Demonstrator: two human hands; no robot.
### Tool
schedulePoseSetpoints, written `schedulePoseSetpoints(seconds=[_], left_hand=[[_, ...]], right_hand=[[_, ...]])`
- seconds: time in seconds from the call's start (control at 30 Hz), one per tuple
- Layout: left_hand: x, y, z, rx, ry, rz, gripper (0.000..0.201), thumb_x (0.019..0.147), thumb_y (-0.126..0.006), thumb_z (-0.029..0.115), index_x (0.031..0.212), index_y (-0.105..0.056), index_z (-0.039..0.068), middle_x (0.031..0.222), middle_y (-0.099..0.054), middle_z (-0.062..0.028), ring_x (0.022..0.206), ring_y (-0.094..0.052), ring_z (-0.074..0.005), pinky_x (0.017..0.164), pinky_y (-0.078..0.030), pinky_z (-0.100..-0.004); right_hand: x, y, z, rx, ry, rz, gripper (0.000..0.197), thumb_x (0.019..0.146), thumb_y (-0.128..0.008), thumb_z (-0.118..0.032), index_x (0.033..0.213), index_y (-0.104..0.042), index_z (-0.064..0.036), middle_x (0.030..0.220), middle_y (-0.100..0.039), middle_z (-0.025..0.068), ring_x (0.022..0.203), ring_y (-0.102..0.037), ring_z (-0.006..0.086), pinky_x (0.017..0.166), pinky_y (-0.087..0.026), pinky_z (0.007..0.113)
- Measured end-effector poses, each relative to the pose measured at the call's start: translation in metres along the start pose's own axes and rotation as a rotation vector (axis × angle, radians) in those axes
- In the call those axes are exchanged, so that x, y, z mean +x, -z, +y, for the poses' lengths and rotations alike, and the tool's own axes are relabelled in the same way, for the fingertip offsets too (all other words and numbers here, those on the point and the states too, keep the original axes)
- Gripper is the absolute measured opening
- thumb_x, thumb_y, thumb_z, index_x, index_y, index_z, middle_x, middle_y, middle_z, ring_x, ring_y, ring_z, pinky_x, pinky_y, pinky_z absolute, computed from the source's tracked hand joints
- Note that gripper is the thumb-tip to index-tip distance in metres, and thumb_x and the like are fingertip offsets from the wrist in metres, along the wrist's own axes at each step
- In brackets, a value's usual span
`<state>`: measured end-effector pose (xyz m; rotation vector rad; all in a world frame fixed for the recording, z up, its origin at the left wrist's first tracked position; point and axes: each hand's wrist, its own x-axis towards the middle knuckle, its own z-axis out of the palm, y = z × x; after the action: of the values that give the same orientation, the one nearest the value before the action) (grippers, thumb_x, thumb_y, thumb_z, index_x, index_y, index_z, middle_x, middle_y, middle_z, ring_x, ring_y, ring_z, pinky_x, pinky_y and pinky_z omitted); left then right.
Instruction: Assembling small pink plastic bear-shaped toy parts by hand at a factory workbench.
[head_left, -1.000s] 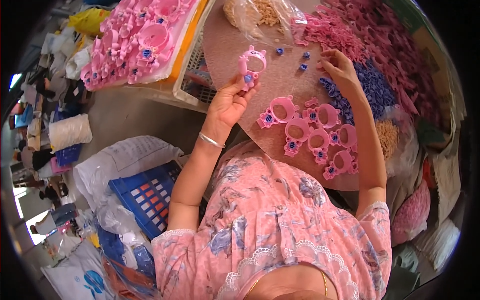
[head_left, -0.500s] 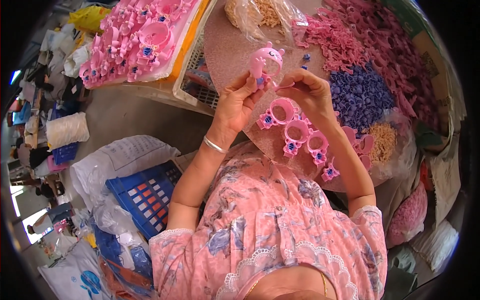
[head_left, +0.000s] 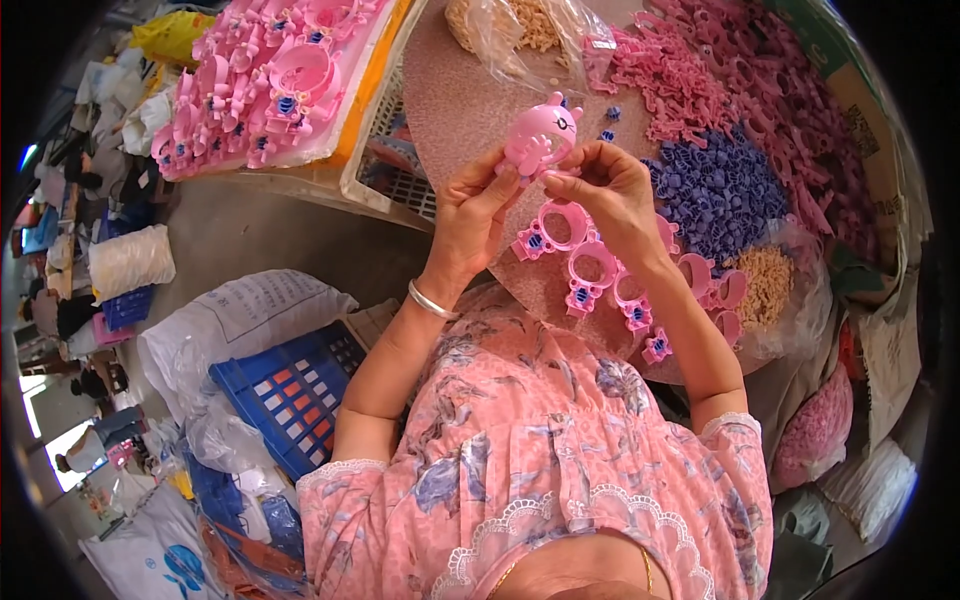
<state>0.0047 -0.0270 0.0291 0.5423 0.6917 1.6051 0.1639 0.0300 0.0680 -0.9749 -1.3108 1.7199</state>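
I hold a pink round plastic toy piece (head_left: 540, 140) with small ears above the brown round table (head_left: 455, 105). My left hand (head_left: 478, 218) grips it from below and the left. My right hand (head_left: 605, 190) pinches its right side with the fingertips. Just beneath my hands lies a row of pink ring-shaped pieces (head_left: 590, 265) with blue inserts. A heap of small blue parts (head_left: 715, 190) sits to the right of my right hand, and a heap of small pink parts (head_left: 700, 85) lies beyond it.
A tray piled with finished pink pieces (head_left: 265, 85) rests on a white crate at the upper left. A clear bag of tan parts (head_left: 520, 30) lies at the table's far edge. A blue crate (head_left: 290, 385) and white sacks (head_left: 235, 320) stand on the floor to my left.
My right hand came back from the parts heap to the pink piece, which both hands now hold. The piece has turned so its rounded face shows.
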Motion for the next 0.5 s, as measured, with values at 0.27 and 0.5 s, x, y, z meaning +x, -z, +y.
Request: schedulePoseSetpoints(seconds=[0.27, 0.5], left_hand=[[0.001, 0.019, -0.014, 0.158, -0.109, 0.164, 0.033, 0.088, -0.065, 0.008, 0.119, -0.061, -0.004, 0.107, -0.065, -0.0052, 0.094, -0.059, -0.0094, 0.086, -0.046, -0.0218], [0.004, 0.032, -0.017, 0.545, -0.193, 0.254, 0.032, 0.088, -0.068, 0.010, 0.118, -0.063, -0.001, 0.103, -0.064, 0.0002, 0.087, -0.056, -0.0059, 0.077, -0.046, -0.0196]], right_hand=[[0.019, -0.016, 0.032, -0.536, 0.230, 0.191, 0.032, 0.073, -0.077, -0.002, 0.091, -0.050, 0.0004, 0.084, -0.065, 0.0100, 0.077, -0.065, 0.0139, 0.067, -0.053, 0.025], [0.048, 0.000, 0.033, -0.436, 0.119, -0.091, 0.027, 0.074, -0.076, -0.002, 0.089, -0.054, 0.0008, 0.086, -0.066, 0.0110, 0.078, -0.066, 0.0143, 0.066, -0.053, 0.026]])
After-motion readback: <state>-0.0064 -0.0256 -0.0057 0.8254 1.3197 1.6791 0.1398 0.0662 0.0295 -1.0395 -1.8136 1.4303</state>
